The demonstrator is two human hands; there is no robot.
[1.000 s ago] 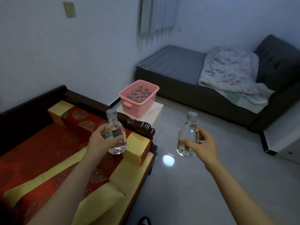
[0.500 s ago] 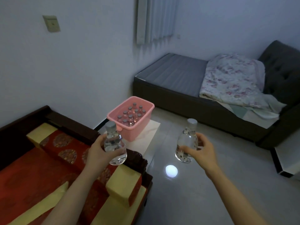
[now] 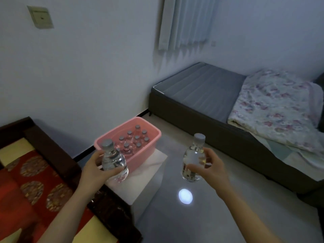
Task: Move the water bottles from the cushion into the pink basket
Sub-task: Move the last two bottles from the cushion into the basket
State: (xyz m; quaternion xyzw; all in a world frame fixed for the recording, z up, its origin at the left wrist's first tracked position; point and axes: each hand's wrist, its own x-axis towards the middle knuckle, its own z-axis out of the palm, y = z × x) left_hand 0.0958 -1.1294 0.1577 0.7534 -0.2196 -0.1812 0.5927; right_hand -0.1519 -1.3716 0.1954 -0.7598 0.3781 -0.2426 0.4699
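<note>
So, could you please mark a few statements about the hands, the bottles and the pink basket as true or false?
1. The left hand grips a clear plastic water bottle. True.
2. The right hand is empty. False: it grips a second clear bottle.
3. The pink plastic basket is empty. False: capped bottles stand in it.
4. A floral blanket lies on the dark grey bed. True.
</note>
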